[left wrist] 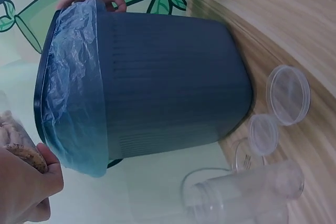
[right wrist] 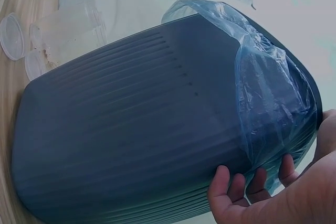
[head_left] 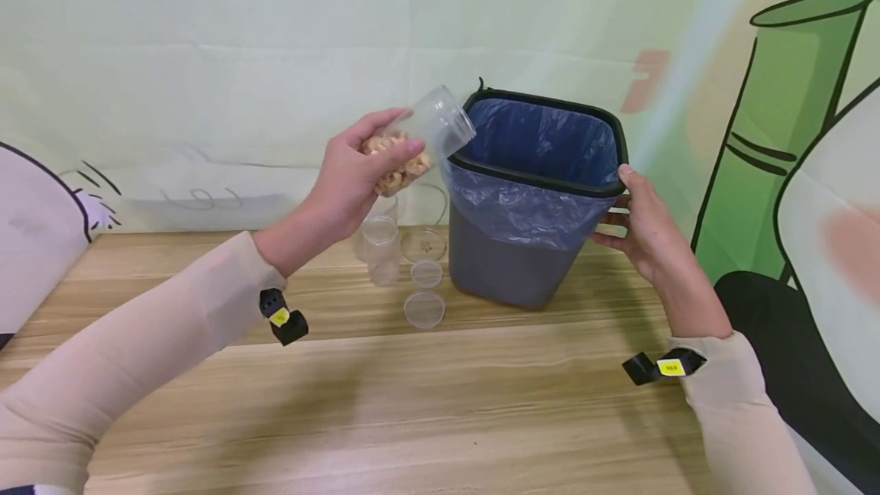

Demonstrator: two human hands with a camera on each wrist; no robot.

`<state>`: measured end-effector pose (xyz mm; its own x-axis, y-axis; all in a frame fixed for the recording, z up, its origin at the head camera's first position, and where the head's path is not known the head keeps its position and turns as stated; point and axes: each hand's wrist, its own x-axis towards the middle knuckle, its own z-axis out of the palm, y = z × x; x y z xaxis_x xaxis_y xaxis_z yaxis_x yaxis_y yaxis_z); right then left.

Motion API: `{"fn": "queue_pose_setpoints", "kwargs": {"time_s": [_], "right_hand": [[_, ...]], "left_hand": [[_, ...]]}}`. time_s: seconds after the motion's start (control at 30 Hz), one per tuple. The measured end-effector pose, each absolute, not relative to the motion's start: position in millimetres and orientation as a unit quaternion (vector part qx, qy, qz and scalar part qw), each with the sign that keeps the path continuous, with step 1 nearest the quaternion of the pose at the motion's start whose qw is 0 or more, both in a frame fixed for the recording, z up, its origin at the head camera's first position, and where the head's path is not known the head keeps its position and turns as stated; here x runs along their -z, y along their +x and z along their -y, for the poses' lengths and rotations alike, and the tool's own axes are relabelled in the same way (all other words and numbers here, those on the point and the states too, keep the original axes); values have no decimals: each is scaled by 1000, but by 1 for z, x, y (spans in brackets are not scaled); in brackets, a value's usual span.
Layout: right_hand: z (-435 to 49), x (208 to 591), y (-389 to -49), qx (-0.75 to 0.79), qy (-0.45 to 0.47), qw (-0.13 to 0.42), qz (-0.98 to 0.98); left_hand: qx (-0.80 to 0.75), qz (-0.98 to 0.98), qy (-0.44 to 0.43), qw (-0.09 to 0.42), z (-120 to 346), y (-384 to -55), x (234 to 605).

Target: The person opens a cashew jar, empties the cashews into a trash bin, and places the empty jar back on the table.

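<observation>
My left hand (head_left: 357,166) grips a clear plastic jar (head_left: 440,117) partly filled with curved beige pieces that look like cashews (head_left: 406,166). Tilted to the right, the jar has its uncapped mouth at the left rim of a grey trash bin (head_left: 509,266). A blue plastic bag (head_left: 543,136) lines the bin and folds over its black rim. At the bin's right side, my right hand (head_left: 646,228) holds the rim, thumb on top and curled fingers against the outside, as the right wrist view shows. The pieces lie in the lower end of the jar.
Left of the bin, an upright clear jar (head_left: 383,254) stands on the wooden table (head_left: 426,403), with another clear one partly hidden behind it. Clear round lids (head_left: 425,309) lie beside them. A printed cloth backdrop (head_left: 206,98) rises behind the table.
</observation>
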<state>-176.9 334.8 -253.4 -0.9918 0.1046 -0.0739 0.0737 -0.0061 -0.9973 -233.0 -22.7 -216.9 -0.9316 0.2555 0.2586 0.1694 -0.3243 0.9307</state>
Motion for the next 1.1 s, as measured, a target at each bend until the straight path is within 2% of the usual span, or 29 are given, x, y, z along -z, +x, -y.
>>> {"fn": "queue_pose_setpoints", "kwargs": {"time_s": [0.63,1.1], "right_hand": [[-334,254,-176,-702,-65,13,709],[-335,256,-177,-691,-47,28,721]], "left_hand": [[-732,-648,210,27,25,-245,195],[-686,-684,248,21,13,-242,175]]}}
